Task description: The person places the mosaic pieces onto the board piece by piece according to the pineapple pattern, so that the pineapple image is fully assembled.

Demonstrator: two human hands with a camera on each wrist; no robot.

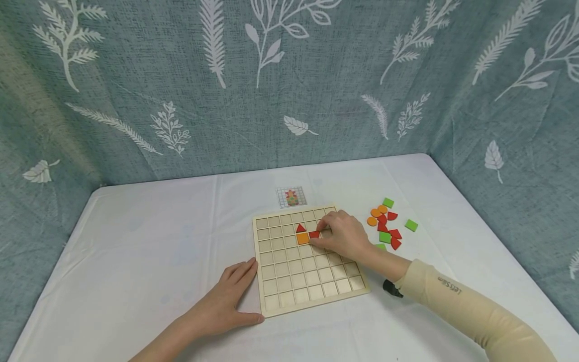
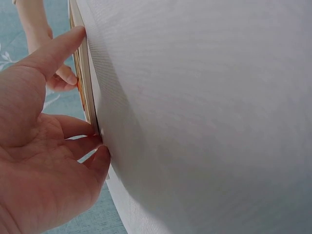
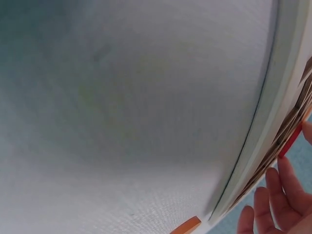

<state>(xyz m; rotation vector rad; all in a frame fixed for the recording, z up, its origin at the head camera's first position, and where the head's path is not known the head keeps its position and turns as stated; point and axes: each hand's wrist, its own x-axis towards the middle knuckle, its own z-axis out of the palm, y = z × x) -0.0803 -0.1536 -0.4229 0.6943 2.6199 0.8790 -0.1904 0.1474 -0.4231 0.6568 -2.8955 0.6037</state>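
A wooden grid board (image 1: 281, 270) lies on the white table. In one of its cells is an orange square (image 1: 302, 239), with a small red triangle (image 1: 300, 229) in the cell behind it. My right hand (image 1: 347, 236) pinches a red piece (image 3: 291, 141) between thumb and fingertip, low over the cell to the right of the orange square; the fingers partly cover its outline. At the board's left side, my left hand (image 1: 223, 304) rests with fingers spread. Its thumb and fingertips touch the board's edge (image 2: 89, 92) in the left wrist view.
Behind the board lies a small pattern card (image 1: 291, 197). To the right are scattered loose pieces: green squares (image 1: 411, 225), orange rounds (image 1: 372, 221) and several red pieces (image 1: 395, 244). A black cylindrical object (image 1: 391, 288) lies partly under the right forearm. A patterned curtain (image 1: 253, 125) surrounds the table.
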